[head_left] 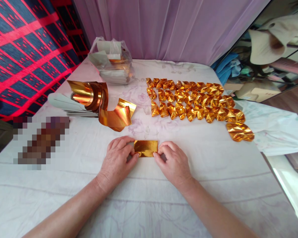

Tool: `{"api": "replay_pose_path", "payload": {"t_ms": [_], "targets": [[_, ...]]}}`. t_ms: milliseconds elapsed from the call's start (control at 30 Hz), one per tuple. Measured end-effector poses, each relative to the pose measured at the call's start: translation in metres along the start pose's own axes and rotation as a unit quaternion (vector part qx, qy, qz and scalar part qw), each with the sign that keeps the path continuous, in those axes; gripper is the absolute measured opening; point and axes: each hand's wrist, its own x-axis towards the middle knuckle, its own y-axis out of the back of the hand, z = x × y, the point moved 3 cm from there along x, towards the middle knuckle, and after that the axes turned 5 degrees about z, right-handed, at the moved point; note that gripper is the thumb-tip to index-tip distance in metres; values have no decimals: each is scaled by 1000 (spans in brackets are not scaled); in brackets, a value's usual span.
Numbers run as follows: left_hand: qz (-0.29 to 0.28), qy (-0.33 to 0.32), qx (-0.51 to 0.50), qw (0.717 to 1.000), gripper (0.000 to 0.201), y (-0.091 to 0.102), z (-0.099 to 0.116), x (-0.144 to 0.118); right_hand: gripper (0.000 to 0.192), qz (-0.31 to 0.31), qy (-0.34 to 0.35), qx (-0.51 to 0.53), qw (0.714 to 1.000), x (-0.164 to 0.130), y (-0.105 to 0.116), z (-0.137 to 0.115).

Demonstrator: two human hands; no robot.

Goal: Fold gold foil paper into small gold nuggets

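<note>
Left hand (pixel 118 158): from my feed it sits flat on the tabletop (pixel 144 198), fingers curled in and pinching the left end of the folded gold foil sheet (pixel 145 148). Thumb is under or at the near edge, fingertips on top.

Right hand (pixel 173 162): mirror of the left, fingers bent and closed on the right end of the same sheet, pressing it down against the cloth.

Folded gold foil sheet: small flat rectangle, lying on the tabletop right between my two hands, near the middle of the view. Looks folded once, long side running left to right.

Tabletop: covered in a pale white cloth with a faint floral print.

Curled gold foil sheets (pixel 99 102): a loose pile of shiny sheets curling up, beyond the left hand, resting on a stack of grey-white paper (pixel 64 104). Well apart from the sheet I'm holding.

Folded gold ingots (pixel 196 102): lots of little finished foil pieces laid out in rough rows on the far right half of the tabletop, a couple of bigger ones at the near right end of the rows.

Plastic bag (pixel 111 61): clear bag at the far edge, with more paper and some gold inside, just behind the curled sheets.

Backdrop: lilac curtain (pixel 169 29) behind the tabletop, red and blue patterned fabric (pixel 24 49) on the left.

Blurred patch (pixel 41 140): something pixelated on the left, can't tell what it is.
</note>
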Motion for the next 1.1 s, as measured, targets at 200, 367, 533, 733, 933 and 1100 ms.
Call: {"api": "replay_pose_path", "payload": {"t_ms": [200,367,533,733,933,1100], "targets": [[-3,0,4,1000,15,0,0,0,4,-12,9,1,1000,0,2,-1],[-3,7,0,1000,15,1,1,1,12,-24,25,21,999,1,3,-1],[-6,0,6,1000,14,1,1,0,11,-31,34,5,999,1,3,-2],[-5,-1,8,1000,15,1,1,0,8,-45,29,-15,998,0,2,-3],[-6,2,5,1000,15,1,1,1,9,-50,17,-9,999,0,2,-4],[-7,5,3,1000,15,1,1,1,8,-45,13,2,999,0,2,-5]]}}
